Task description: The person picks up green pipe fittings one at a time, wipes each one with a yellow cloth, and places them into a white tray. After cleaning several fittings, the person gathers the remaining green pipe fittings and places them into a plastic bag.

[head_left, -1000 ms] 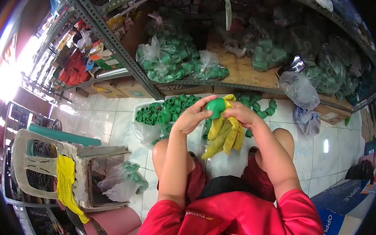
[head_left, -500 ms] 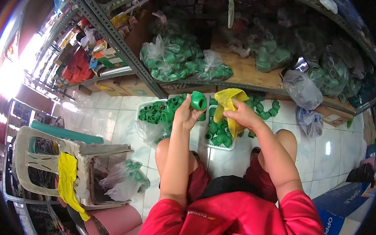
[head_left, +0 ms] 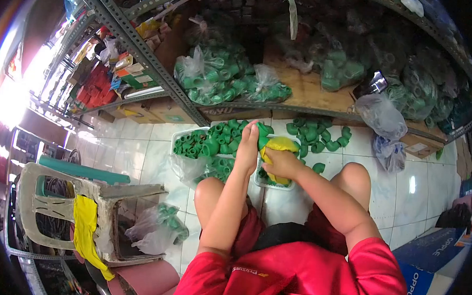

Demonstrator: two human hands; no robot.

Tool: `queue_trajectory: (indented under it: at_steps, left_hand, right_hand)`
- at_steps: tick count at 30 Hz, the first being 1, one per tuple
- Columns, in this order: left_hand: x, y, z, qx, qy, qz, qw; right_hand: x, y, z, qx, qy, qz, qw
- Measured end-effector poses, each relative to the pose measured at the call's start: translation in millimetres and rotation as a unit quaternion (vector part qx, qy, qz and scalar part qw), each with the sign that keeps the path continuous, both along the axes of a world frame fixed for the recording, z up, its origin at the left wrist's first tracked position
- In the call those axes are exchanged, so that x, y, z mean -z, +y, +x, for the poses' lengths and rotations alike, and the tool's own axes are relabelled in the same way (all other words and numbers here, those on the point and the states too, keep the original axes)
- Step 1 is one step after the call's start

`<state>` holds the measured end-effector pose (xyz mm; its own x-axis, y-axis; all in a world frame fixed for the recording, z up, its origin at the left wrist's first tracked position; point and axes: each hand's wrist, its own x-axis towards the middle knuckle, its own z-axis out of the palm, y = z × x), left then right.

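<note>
My left hand (head_left: 248, 151) is closed around a green plastic pipe fitting (head_left: 264, 131), part of which is hidden behind my palm and the cloth. In my right hand (head_left: 282, 164) is a bunched yellow cloth (head_left: 282, 143), pressed against the fitting's side. Below my hands stands a white tray (head_left: 274, 187) with green fittings in it, largely covered by the cloth and my right hand. To its left, another white tray (head_left: 174, 140) is heaped with small green fittings (head_left: 191, 143). Loose green elbow fittings (head_left: 312, 134) lie on the tiles to the right.
A metal shelf (head_left: 313, 108) ahead carries plastic bags of green fittings (head_left: 213, 74). At left stands a worn plastic chair (head_left: 51, 207) with a yellow cloth strip (head_left: 85, 228) draped over it. A clear bag (head_left: 160, 226) lies beside it; blue-and-white boxes (head_left: 427, 269) are at right.
My hands have come together: the right has moved left, bringing the yellow cloth onto the fitting. My left hand has turned, so the fitting's opening no longer faces me.
</note>
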<state>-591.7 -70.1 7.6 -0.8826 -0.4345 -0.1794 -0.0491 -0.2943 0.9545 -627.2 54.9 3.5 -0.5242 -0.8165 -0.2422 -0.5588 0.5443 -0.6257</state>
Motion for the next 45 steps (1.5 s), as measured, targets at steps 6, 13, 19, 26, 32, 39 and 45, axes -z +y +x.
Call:
queue_trajectory:
  at_steps: [6, 13, 19, 26, 32, 39, 45]
  left_hand:
    - [-11, -9, -1, 0.13, 0.197, 0.222, 0.946]
    - [-34, -19, 9, 0.084, 0.049, 0.099, 0.99]
    - [-24, -10, 8, 0.036, -0.063, -0.014, 0.997]
    - [-16, -8, 0, 0.036, -0.025, 0.045, 0.998]
    - [-22, -8, -2, 0.144, 0.204, 0.229, 0.941]
    - [-15, -22, 4, 0.074, 0.044, 0.141, 0.986]
    - [-15, -15, 2, 0.088, -0.111, 0.003, 0.99]
  right_hand:
    - [-7, 5, -8, 0.048, -0.461, -0.332, 0.821]
    - [-16, 10, -4, 0.046, -0.006, -0.135, 0.99]
    - [-11, 14, -5, 0.081, 0.054, -0.035, 0.995]
    - [-33, 19, -15, 0.109, -0.149, -0.081, 0.979]
    - [-16, 18, -22, 0.112, -0.709, -0.384, 0.581]
    - [-26, 21, -14, 0.122, -0.143, -0.26, 0.947]
    - [-14, 20, -1, 0.033, 0.076, -0.092, 0.992]
